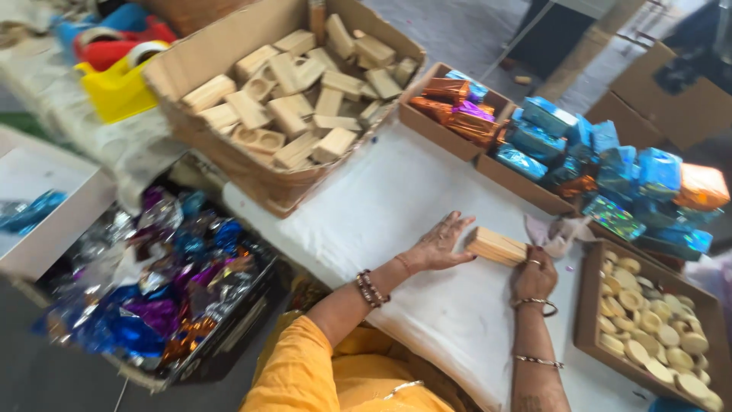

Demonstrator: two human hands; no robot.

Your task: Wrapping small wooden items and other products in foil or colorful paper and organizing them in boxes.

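Note:
A pale wooden block point(496, 246) lies on the white cloth point(396, 206) that covers the table. My left hand point(442, 243) rests flat on the cloth with fingers spread, its fingertips touching the block's left end. My right hand point(534, 276) is curled at the block's right end and grips it. Both wrists wear bangles. An orange sleeve shows at the bottom.
A big cardboard box point(252, 164) of wooden blocks stands at the back. Small boxes point(442, 130) hold orange and blue foil-wrapped packs. A box point(591, 305) of round wooden discs sits at right. A crate point(229, 336) of shiny foil sheets is at left, yellow tape dispenser point(114, 88) behind.

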